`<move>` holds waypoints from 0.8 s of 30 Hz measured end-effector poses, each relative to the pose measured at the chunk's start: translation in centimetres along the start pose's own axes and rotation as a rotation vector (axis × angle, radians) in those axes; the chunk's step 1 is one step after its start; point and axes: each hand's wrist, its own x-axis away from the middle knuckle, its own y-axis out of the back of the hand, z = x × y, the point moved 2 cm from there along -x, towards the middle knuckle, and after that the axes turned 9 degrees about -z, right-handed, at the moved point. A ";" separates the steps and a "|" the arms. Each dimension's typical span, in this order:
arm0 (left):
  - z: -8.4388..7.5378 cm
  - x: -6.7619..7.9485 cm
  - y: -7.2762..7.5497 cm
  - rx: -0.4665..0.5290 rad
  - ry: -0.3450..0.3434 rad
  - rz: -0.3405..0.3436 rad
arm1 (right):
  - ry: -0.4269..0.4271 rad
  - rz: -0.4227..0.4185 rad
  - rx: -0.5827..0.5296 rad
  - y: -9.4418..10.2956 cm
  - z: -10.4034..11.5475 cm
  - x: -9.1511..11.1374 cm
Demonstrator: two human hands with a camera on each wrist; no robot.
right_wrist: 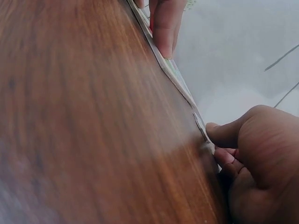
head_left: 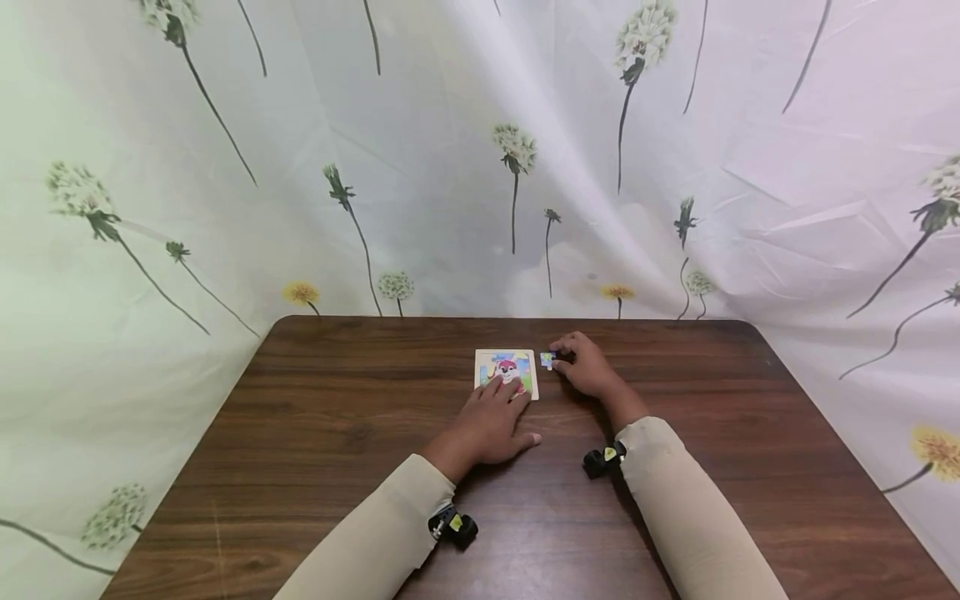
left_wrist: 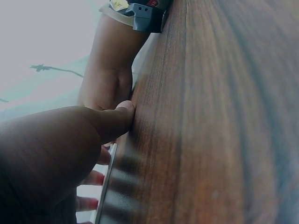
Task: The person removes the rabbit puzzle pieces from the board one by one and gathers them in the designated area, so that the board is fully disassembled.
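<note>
A small square jigsaw puzzle board (head_left: pixel 477 364) with a pale frame and a colourful cartoon animal picture lies flat near the far side of the table. My left hand (head_left: pixel 491 423) rests on its lower part, fingers stretched over the picture and thumb out to the side on the tabletop. Just right of the board, my right hand (head_left: pixel 587 367) pinches a small blue and green puzzle piece (head_left: pixel 547 360) between thumb and fingers. In the right wrist view the piece (right_wrist: pixel 200 126) is low over the wood, close beside the board's corner.
The brown wood-grain table (head_left: pixel 337 417) reaches back to a pale curtain (head_left: pixel 450 167) printed with dandelions, right behind its far edge. Each wrist wears a small black camera; the left one (head_left: pixel 453 527) sits close above the tabletop.
</note>
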 end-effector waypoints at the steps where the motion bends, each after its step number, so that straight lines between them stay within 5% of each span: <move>1: -0.1 0.0 0.0 0.002 0.001 0.003 | -0.004 0.002 -0.007 0.0 0.0 0.0; 24: 0.1 -0.2 0.1 0.023 0.019 0.015 | 0.136 -0.058 -0.014 -2.7 2.7 -1.0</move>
